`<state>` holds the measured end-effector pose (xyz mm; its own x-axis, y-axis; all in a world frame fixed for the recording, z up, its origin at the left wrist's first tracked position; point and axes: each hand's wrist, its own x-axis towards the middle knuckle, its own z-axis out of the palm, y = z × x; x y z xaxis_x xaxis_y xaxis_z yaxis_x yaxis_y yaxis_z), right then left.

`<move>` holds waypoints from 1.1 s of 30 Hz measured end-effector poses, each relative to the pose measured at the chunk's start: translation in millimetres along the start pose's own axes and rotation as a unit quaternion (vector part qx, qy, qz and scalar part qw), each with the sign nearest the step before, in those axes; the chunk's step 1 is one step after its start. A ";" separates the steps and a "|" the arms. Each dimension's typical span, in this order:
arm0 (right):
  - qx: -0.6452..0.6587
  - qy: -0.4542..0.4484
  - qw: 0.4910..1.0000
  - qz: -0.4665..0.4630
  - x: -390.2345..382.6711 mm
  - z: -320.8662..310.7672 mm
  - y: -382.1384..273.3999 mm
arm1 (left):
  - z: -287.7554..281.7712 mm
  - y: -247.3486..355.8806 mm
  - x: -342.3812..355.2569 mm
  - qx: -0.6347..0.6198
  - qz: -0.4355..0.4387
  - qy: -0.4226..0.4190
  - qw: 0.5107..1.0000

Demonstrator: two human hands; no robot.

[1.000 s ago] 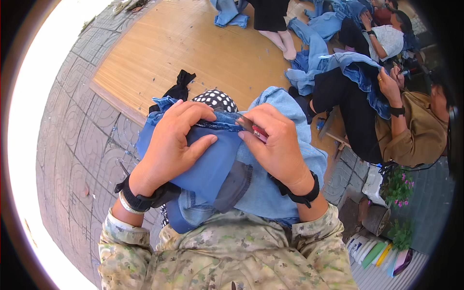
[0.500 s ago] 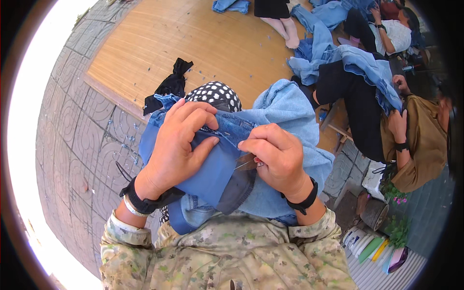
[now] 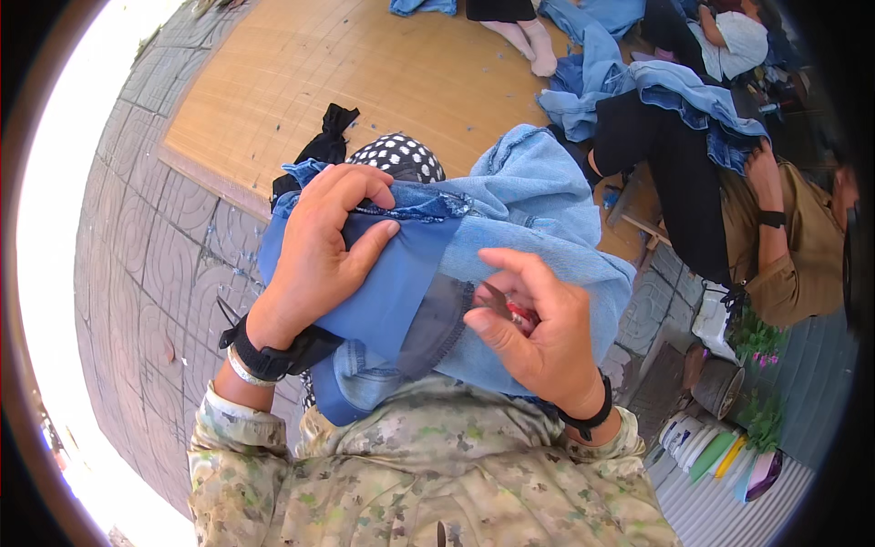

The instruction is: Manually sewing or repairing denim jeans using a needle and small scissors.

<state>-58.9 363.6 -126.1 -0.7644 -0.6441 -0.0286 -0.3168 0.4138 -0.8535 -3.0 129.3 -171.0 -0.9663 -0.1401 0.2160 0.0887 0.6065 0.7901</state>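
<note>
Across my lap lies a light-blue denim garment (image 3: 547, 246), with smooth blue fabric (image 3: 392, 287) and a dark sheer piece (image 3: 436, 333) turned outward. My left hand (image 3: 330, 242) is closed on its upper edge, gripping beside a dark frayed denim seam (image 3: 428, 205). A short way right of the seam, my right hand (image 3: 538, 337) curls around a small metal-bladed tool (image 3: 493, 299) with a red part, which looks like thread snips. Its fingers hide most of the tool. The blade is apart from the seam.
A wooden platform (image 3: 365, 73) with scattered blue lint lies ahead, bearing a black cloth (image 3: 328, 141). At right, a person in brown (image 3: 793, 246) handles denim (image 3: 697, 96). More people and denim are at the far right. Patterned paving (image 3: 155, 273) runs along the left.
My right hand has drawn away from the seam, down and to the right, its thumb and forefinger now apart around the tool. The left hand keeps its grip.
</note>
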 end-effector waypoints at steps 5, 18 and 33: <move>0.056 0.011 0.998 -0.005 -5.3 16.8 7.0 | -7.8 23.1 -4.4 0.042 -0.001 0.015 0.999; 0.237 0.069 0.963 -0.106 74.0 2.5 -25.6 | -3.0 45.0 19.8 -0.500 -0.228 0.036 0.835; -0.226 0.000 0.972 -0.059 0.4 -12.6 2.6 | -16.8 10.6 28.3 -0.647 -0.255 0.071 0.715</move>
<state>-67.2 372.5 -121.8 -0.7072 -0.7048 0.0561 -0.6174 0.5768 -0.5349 -25.4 118.6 -146.8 -0.9264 -0.2189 -0.3065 -0.0283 -0.7710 0.6362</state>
